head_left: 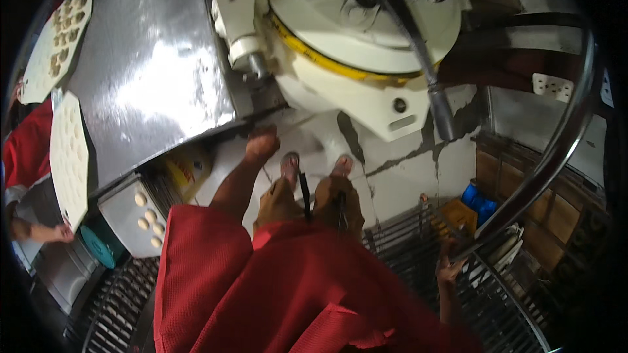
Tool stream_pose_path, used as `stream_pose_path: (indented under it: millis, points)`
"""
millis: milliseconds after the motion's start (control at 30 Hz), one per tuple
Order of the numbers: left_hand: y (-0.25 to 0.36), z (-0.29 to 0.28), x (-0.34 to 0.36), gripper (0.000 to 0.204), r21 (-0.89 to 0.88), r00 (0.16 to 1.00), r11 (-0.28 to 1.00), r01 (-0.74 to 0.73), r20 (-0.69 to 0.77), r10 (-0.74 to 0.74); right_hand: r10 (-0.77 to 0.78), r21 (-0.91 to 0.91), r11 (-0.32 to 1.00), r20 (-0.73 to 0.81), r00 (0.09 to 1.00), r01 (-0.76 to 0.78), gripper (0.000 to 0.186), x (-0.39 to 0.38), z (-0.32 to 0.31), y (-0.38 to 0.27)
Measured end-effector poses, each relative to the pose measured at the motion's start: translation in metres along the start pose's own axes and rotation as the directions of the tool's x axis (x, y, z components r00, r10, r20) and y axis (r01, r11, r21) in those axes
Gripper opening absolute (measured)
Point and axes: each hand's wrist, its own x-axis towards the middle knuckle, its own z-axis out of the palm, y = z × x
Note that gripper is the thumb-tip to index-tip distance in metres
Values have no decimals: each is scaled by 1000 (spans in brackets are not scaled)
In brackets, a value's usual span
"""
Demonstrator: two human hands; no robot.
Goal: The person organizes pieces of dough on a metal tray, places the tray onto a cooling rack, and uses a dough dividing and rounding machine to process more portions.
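My left hand (262,144) is curled just below the front corner of the steel table (157,85), beside the cream-coloured machine (386,114). Its fingertips are in shadow, and what they grip, if anything, is hidden. Off to the right, my right hand (449,263) is closed around the lower end of a long, curved, shiny metal bar (556,147). The machine carries a round white disc (366,33) with a yellow rim (327,62). A dark lever (417,42) slants across the disc.
At left, another person's hand (60,233) touches a white board (69,157) with shallow hollows. Filled dough pieces lie on a second board (38,78). Round dough pieces rest on a tray (118,225). Slatted racks (127,294) flank me; blue containers (479,204) stand at right.
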Motion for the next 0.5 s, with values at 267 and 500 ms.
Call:
stream_pose_path:
  millis: [267,500]
  points:
    - [14,-39,0,29,-18,965,985,173,205,-166,-358,-880,426,50,932,211,29,10,-4,-9]
    - [12,-32,4,31,-22,969,988,151,199,-144,-336,-931,325,51,941,167,24,21,63,-16]
